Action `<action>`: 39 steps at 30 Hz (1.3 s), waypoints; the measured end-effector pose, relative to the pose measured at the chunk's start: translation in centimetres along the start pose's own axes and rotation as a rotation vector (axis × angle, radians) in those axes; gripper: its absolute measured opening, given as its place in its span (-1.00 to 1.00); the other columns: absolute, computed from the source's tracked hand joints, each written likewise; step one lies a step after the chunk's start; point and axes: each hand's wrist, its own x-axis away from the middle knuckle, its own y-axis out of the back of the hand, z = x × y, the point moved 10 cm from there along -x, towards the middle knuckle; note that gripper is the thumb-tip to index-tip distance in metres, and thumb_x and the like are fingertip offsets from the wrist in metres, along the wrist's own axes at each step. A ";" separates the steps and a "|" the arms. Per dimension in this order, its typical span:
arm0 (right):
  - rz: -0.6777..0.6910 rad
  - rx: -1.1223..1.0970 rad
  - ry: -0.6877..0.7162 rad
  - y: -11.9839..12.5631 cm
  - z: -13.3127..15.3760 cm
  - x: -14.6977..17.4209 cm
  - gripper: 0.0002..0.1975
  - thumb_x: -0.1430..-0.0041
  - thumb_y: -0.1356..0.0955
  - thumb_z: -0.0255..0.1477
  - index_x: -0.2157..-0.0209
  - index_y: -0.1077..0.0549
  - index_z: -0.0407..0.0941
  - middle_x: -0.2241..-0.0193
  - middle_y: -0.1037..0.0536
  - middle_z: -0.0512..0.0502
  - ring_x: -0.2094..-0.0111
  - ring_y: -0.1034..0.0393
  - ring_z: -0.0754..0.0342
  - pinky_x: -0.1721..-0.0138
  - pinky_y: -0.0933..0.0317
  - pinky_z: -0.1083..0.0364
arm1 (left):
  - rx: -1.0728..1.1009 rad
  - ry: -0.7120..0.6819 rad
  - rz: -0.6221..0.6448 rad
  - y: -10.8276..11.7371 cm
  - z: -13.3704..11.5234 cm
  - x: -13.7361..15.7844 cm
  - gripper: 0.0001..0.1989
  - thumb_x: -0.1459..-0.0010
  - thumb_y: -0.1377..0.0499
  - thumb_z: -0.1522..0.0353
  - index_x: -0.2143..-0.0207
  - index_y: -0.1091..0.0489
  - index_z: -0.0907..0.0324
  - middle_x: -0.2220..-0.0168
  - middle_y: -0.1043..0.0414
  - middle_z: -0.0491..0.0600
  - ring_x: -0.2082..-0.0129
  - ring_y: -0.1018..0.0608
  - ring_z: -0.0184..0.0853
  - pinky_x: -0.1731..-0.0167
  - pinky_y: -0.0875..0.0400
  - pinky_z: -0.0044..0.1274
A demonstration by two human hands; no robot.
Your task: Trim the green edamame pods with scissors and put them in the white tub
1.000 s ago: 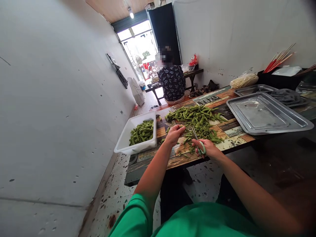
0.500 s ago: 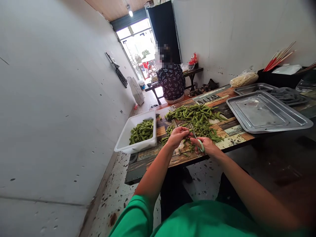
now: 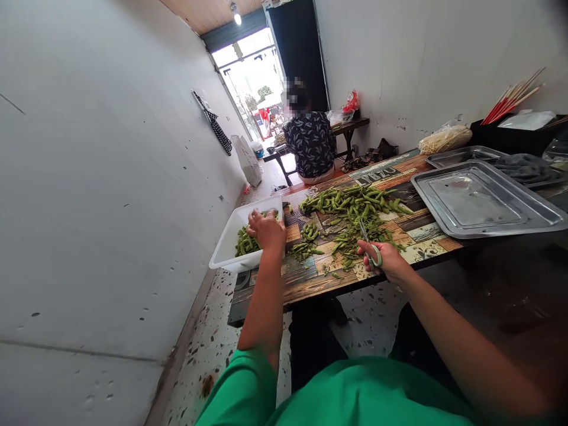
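Note:
My left hand (image 3: 267, 231) is over the near right side of a white plastic bin (image 3: 226, 236), its fingers spread apart above the green soybean pods (image 3: 245, 242) inside. No pod shows between those fingers, though the palm side is hidden. In my right hand (image 3: 387, 260) is a pair of scissors (image 3: 364, 231) with pale green handles, the metal blades pointing away from me over the table. Beyond the blades spreads a large heap of pods (image 3: 341, 202). A smaller cluster of pods and trimmings (image 3: 309, 234) lies between the heap and the bin.
The patchwork-patterned table (image 3: 302, 287) has a metal tray (image 3: 483, 204) at its right, with a dark cloth (image 3: 528, 168) behind. A bag of skewers (image 3: 446, 139) and a black box (image 3: 501, 136) stand farther back. Another person (image 3: 309, 145) sits beyond, facing away.
My left hand has moved left from beside the scissors to over the bin, and its fingers have spread. My right hand keeps the scissors, slightly farther right in view.

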 end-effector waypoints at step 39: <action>0.160 0.132 -0.071 -1.8 -0.8 1.5 -0.58 0.10 -0.45 -0.09 0.46 -0.39 -0.18 0.71 -0.38 0.06 0.73 -0.29 0.21 0.84 0.01 0.27 | 0.151 -0.430 0.921 -15.9 -8.7 11.2 -0.72 -0.03 -0.15 0.34 0.18 -0.51 0.15 0.28 -0.51 -0.01 0.31 -0.47 -0.34 0.25 -0.30 -0.54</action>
